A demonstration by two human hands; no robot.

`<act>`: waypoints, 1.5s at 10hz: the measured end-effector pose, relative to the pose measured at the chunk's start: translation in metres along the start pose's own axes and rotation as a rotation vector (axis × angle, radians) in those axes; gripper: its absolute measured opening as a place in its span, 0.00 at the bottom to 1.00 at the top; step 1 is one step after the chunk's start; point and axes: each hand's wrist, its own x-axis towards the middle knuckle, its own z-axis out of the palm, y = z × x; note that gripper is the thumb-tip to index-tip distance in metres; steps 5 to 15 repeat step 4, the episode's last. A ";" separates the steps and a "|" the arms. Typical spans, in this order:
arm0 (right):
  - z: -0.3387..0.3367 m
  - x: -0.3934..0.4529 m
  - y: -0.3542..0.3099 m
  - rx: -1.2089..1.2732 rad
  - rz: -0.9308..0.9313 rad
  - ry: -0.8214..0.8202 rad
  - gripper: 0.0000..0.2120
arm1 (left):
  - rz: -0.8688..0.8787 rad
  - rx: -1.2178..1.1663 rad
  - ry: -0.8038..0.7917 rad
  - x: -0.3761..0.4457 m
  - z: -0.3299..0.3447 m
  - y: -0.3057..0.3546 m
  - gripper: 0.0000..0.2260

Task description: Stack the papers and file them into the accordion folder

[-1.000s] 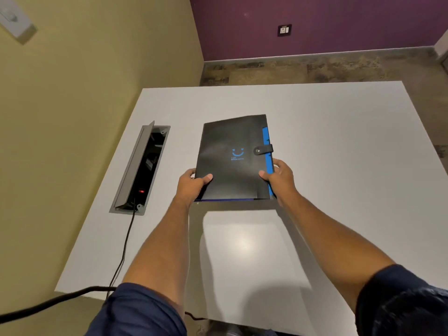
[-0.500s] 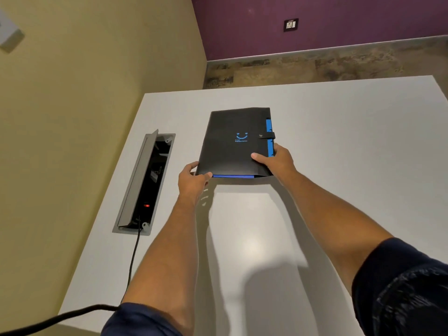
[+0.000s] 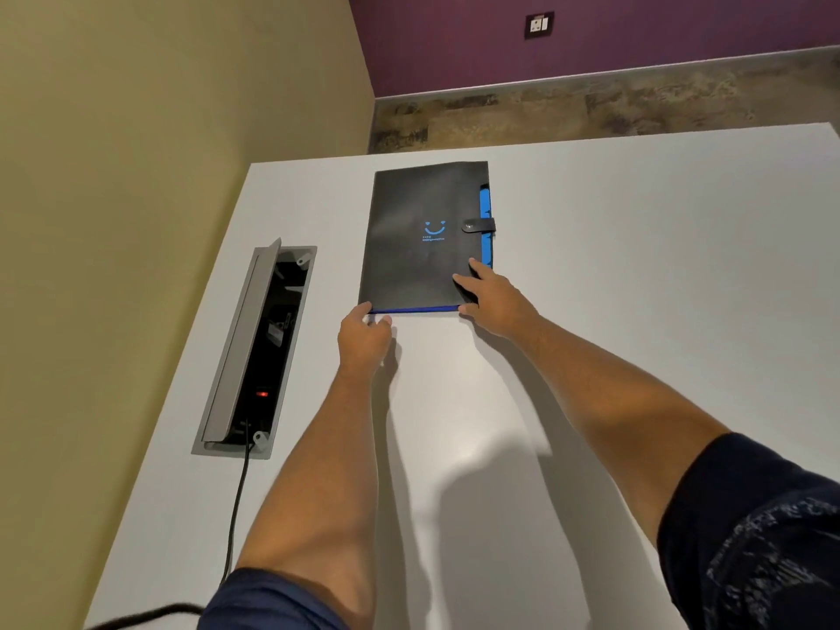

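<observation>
A black accordion folder (image 3: 418, 266) with a blue smiley logo lies flat on the white table (image 3: 636, 266), its snap strap (image 3: 478, 226) fastened and blue tabs showing along its right side. My left hand (image 3: 363, 338) is at the folder's near left corner, thumb tip on the corner and fingers curled against the blue near edge. My right hand (image 3: 493, 297) holds the near right corner, fingers spread on the cover and thumb at the edge. No loose papers are in view.
An open grey cable box (image 3: 254, 352) is sunk into the table at the left, with a red light inside and a black cord (image 3: 236, 511) running toward me. A yellow wall borders the table's left side; floor lies beyond the far edge.
Both hands slid the folder away from me, farther up the table. The left hand has slipped back from on top of the cover to just the near corner.
</observation>
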 end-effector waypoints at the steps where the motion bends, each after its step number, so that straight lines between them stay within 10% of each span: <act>1: 0.007 -0.003 0.001 -0.281 0.015 0.019 0.25 | 0.207 0.441 -0.107 -0.001 0.001 -0.002 0.27; 4: 0.002 -0.043 0.009 -0.416 -0.001 0.221 0.34 | 0.422 0.964 -0.064 -0.031 -0.002 0.010 0.35; 15: 0.002 -0.043 0.009 -0.416 -0.001 0.221 0.34 | 0.422 0.964 -0.064 -0.031 -0.002 0.010 0.35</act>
